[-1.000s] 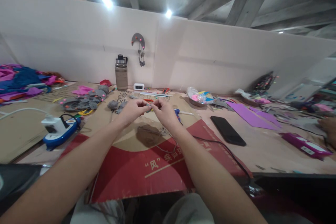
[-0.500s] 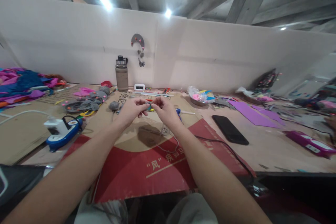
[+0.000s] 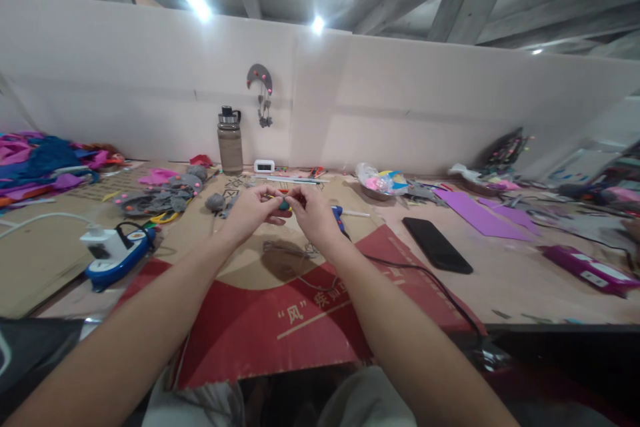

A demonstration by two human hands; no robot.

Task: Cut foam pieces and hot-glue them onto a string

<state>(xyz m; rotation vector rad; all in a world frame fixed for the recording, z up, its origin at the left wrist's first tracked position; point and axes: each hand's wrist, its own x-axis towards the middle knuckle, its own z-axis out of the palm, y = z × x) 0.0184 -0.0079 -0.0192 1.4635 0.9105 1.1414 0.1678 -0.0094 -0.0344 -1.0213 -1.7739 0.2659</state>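
My left hand (image 3: 254,212) is closed, its thumb and index finger pinching a small round teal piece (image 3: 285,205). My right hand (image 3: 311,213) meets it from the other side, also closed, fingertips pressed together at the piece. The fingers cover much of it, and its exact kind is unclear. Both hands are held above the brown and red cardboard sheet (image 3: 240,330). A thin pale cord (image 3: 320,285) lies on the cardboard below them. Beside the right hand is a blue tool (image 3: 338,215), partly covered by that hand. A grey yarn ball (image 3: 215,202) rests left of the left hand.
A blue and white power strip (image 3: 120,257) stands at left, near grey felt pieces (image 3: 165,197). A bottle (image 3: 230,143) and small white clock (image 3: 264,166) are at the wall. Right lie a phone (image 3: 437,245), purple sheets (image 3: 477,213) and a magenta case (image 3: 587,270).
The hands stay together at nearly the same spot. More of the teal piece shows between the fingertips, and the fingers have shifted slightly around it.
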